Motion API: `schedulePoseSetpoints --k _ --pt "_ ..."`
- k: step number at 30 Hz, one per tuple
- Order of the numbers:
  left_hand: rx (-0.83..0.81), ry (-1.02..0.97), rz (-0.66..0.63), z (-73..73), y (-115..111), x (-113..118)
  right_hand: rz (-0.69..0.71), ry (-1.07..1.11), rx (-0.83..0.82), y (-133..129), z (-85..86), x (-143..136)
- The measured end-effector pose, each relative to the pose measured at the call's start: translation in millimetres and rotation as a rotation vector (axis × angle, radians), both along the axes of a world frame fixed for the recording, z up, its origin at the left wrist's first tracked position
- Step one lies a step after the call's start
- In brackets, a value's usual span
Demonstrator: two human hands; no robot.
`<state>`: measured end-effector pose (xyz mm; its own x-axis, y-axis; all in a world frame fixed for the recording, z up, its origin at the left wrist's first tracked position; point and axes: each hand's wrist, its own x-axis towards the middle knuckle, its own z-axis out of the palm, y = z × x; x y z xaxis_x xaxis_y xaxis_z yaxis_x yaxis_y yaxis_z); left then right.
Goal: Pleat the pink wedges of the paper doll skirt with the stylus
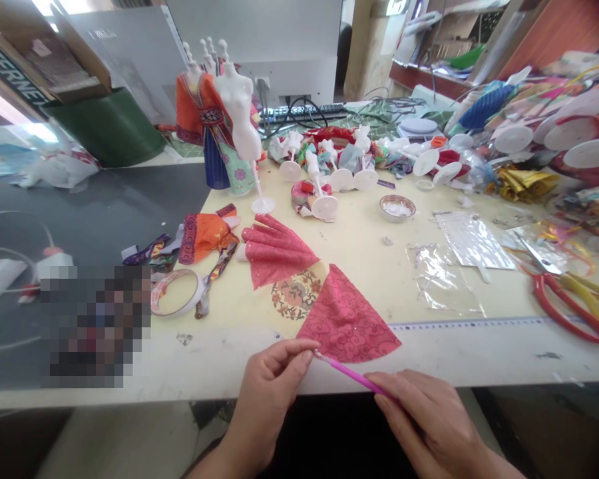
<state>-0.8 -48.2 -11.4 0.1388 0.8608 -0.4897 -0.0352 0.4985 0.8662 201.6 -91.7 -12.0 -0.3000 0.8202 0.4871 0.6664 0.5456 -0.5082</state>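
My right hand (424,412) grips a pink pen-like stick (352,374), its pale tip pointing left. The fingertips of my left hand (277,376) pinch together at that tip; whatever tiny thing is between them is too small to make out. Just beyond my hands, a red patterned fan-shaped cloth piece (352,319) lies flat on the table. A second red cloth piece, gathered in pleats (277,249), rests farther back. Between the two lies a cream round cloth with a floral pattern (295,296).
A roll of tape (177,293) and orange doll clothing (207,236) lie at left. Behind stand a white mannequin (239,120) and a dressed one (204,126). To the right are a small bowl (397,208), clear plastic bags (442,283), a ruler (472,324) and red-handled scissors (562,306).
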Motion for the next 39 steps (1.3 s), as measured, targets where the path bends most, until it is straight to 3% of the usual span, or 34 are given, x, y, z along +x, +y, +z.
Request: schedulePoseSetpoints --k 25,28,34,39 --pt "0.057 0.101 -0.033 0.9 2 -2 -0.053 0.007 0.028 -1 3.4 0" --pt "0.212 0.316 -0.108 -1.3 2 -16 -0.055 -0.005 0.029 0 1.2 1" --pt "0.966 0.788 -0.279 -20.6 -5 -42 0.0 -0.114 0.034 3 -5.4 0" --pt "1.226 1.041 -0.331 -25.7 -3 -36 -0.031 -0.172 0.035 1 -8.1 -3"
